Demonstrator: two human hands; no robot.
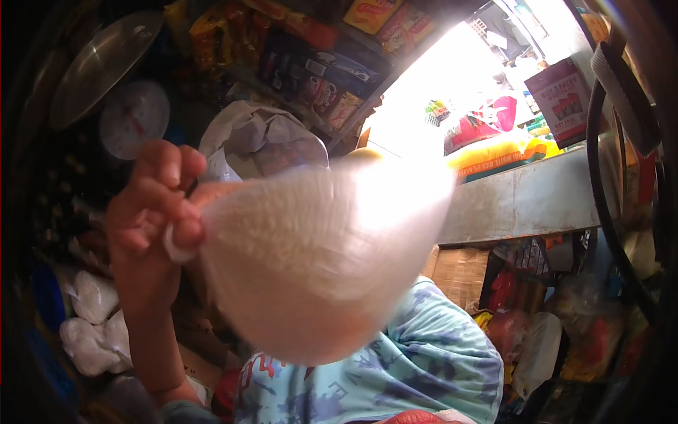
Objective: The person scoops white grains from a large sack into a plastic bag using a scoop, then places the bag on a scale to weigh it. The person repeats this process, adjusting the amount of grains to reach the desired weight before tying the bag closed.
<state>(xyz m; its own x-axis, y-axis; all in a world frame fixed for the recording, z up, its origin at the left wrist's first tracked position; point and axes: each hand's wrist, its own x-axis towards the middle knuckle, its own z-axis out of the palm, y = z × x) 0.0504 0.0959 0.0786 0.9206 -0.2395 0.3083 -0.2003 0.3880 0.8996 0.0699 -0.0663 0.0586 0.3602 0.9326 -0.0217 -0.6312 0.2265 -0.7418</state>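
Observation:
A blurred, bulging translucent plastic bag [296, 265] fills the middle of the view. Its pale contents are not clear. At the left, the fingers of my left hand [159, 206] pinch the gathered neck of the bag. The bag spreads out from there to the right, in front of my shirt. My right hand is mostly hidden behind the bag; a skin-coloured strip [220, 192] shows at the bag's upper edge near the neck, perhaps one of its fingers. An open sack with a pale plastic lining [233, 127] stands just beyond the bag.
Beyond my left hand are a round dial [135, 119] and a metal pan [106, 69], apparently a weighing scale. Several filled plastic bags [90, 344] lie lower left. Packaged goods [328, 69] line the far shelf. A metal-fronted counter [519, 191] and a dark strap [596, 175] are at right.

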